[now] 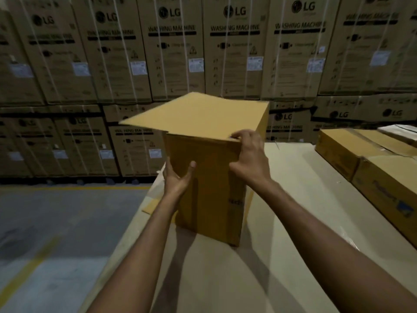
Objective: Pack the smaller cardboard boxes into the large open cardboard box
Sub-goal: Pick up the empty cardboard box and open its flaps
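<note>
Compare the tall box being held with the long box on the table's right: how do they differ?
The tall box stands upright; the long box lies flat and low. The tall box has a top flap sticking out; the long box looks closed. The left hand and right hand grip the tall box; nothing touches the long box. Both are brown cardboard.

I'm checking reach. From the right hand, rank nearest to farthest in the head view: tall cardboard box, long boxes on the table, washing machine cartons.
1. Tall cardboard box: the right hand grips its top corner.
2. Long boxes: on the table, to the right.
3. Washing machine cartons: stacked at the back.
</note>
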Demonstrator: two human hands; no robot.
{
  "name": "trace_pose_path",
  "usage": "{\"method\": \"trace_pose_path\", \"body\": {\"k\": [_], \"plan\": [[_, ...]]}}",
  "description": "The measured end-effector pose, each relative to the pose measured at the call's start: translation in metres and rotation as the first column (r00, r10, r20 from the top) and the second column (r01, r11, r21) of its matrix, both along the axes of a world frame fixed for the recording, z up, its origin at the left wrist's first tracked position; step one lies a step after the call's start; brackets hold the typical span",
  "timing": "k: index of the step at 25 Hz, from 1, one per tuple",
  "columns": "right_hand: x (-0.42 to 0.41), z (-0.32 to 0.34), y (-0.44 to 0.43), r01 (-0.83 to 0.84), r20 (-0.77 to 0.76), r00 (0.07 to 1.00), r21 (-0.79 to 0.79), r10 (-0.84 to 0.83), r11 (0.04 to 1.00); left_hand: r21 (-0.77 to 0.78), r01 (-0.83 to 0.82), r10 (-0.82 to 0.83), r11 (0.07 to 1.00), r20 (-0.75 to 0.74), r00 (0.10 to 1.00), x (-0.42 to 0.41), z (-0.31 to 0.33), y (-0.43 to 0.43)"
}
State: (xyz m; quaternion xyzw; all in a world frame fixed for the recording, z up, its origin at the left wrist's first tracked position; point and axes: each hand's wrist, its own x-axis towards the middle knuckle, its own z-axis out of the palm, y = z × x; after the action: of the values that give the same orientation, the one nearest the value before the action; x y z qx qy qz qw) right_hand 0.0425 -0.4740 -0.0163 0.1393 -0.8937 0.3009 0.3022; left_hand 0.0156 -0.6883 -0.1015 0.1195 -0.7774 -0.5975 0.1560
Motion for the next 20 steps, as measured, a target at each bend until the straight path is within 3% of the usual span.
{"method": "trace_pose_path", "body": {"k": [4,6,11,14,20], "plan": [[0.0,-0.012,0.008,0.2,-0.129,0.976,0.193,-0.178,0.96,0.014,-0.049,0.05,0.999,-0.122,0.991,-0.007,-0.028,0.011],[-0.001,-0.01,-0.002,0.238,-0.236,0.958,0.328,-0.165,0.914,0.078,-0.126,0.134,0.989,-0.115,0.984,-0.011,-0.031,0.011],[-0.009,-0.009,-0.065,0.093,-0.235,0.971,0.569,0.053,0.817,0.38,-0.394,0.287,0.837,0.308,0.907,-0.035,-0.115,-0.026],[-0.023,-0.015,-0.099,0.169,-0.255,0.967,0.607,-0.012,0.777,0.594,-0.388,0.158,0.705,0.402,0.902,-0.016,-0.139,-0.03],[-0.048,-0.05,-0.152,0.366,-0.312,0.92,0.466,-0.237,0.806,0.619,-0.493,0.207,0.612,0.476,0.855,-0.043,-0.163,-0.053]]}}
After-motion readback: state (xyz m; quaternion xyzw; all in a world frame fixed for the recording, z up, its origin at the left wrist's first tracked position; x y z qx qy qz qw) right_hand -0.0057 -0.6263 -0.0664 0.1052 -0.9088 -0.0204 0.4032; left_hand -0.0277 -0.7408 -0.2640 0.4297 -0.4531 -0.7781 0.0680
